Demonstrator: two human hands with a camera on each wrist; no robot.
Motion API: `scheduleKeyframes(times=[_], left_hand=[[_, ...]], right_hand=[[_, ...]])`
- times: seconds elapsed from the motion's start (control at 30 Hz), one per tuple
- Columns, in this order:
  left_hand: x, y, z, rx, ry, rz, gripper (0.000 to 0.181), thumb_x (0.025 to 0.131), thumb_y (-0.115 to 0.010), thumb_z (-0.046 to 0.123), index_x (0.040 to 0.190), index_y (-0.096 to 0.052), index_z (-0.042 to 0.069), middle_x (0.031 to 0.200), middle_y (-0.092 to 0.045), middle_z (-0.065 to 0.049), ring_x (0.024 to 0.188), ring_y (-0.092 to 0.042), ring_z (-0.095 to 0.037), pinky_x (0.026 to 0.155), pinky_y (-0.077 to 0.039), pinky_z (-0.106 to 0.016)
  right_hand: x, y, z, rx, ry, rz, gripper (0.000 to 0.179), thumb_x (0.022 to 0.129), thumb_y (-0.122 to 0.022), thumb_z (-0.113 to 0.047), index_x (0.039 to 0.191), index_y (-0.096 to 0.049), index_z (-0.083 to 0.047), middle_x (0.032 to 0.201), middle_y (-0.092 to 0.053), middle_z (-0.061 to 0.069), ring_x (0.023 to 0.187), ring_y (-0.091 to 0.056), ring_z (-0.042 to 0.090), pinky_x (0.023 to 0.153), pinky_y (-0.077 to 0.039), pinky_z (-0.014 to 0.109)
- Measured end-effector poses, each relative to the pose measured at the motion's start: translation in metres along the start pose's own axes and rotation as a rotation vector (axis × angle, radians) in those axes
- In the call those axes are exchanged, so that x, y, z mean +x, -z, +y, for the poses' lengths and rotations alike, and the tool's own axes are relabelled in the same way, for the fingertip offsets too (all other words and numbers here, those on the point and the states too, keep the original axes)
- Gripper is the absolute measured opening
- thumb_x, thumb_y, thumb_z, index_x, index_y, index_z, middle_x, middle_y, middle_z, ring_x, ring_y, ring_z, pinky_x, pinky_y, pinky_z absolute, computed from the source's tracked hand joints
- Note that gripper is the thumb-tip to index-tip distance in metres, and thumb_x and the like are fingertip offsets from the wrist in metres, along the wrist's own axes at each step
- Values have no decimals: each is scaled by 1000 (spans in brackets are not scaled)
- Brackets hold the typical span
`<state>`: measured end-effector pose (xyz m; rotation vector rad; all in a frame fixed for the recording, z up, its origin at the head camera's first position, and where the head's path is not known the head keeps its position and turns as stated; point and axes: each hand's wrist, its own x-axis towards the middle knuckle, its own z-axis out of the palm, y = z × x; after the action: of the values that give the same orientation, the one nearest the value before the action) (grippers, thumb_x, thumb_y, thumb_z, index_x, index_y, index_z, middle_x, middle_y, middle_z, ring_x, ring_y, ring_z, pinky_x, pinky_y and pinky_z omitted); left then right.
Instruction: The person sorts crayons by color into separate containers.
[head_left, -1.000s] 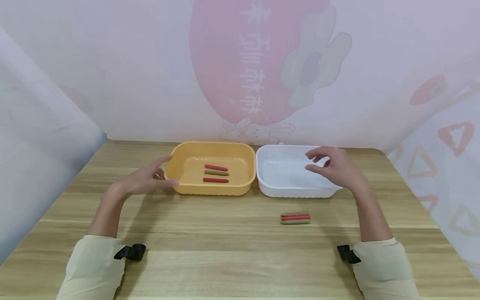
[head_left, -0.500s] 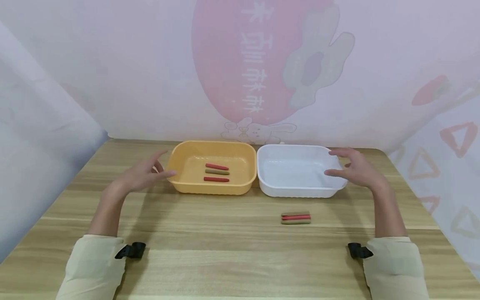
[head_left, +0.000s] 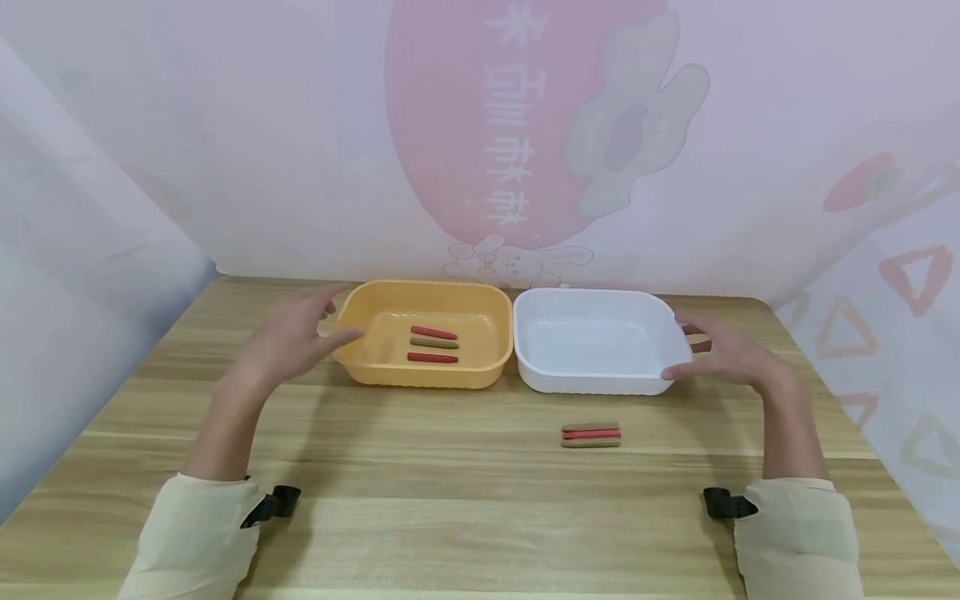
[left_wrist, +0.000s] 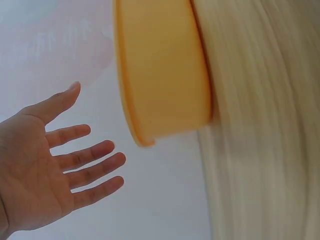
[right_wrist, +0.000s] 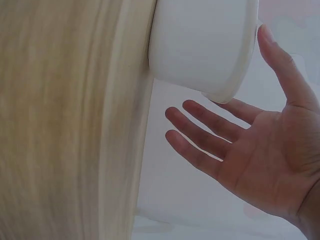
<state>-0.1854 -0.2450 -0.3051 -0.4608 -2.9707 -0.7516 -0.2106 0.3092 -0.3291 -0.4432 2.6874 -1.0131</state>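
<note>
My left hand (head_left: 288,337) is spread at the left end of the yellow plastic tray (head_left: 423,377), its thumb overlapping the rim in the head view. In the left wrist view its fingers (left_wrist: 97,192) are straight and apart from the tray's side. Inside that tray lie two red crayons, one nearer (head_left: 432,358) and one farther, with a brown crayon (head_left: 434,342) between them. At the white tray (head_left: 592,384), my right hand (head_left: 738,354) spans the right end, thumb and index fingertip right at the rim. Its other fingers (right_wrist: 197,152) extend loosely beneath the rim's level.
In front of the white tray, a red crayon (head_left: 592,433) lies between two brownish ones on the wooden table (head_left: 465,542). Both trays stand side by side near the back edge, against a printed curtain (head_left: 300,150).
My right hand has moved right, from over the white tray to its right end. The left hand has come off the yellow tray's rim and shifted slightly right. The crayons stay put.
</note>
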Motion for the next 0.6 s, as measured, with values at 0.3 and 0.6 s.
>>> scheduleKeyframes(times=[0.3,0.6], left_hand=[[4,-18,47,-8,-135,18,62,91,-63,39,140,-42,8,120,-57,-13,108,-55,-28,86,-45,-48],[8,-43,96,-97,-311,-19,41,87,-69,30,120,-61,8,91,-65,4,88,-61,-12,76,-50,-32]], right_hand=[[-4,0,7,9,-41,-34,93,76,-79,-37,149,-27,-12,141,-40,14,119,-49,38,91,-41,49],[-5,1,5,25,14,-54,87,79,-78,-31,148,-29,-11,132,-49,13,116,-51,36,87,-44,44]])
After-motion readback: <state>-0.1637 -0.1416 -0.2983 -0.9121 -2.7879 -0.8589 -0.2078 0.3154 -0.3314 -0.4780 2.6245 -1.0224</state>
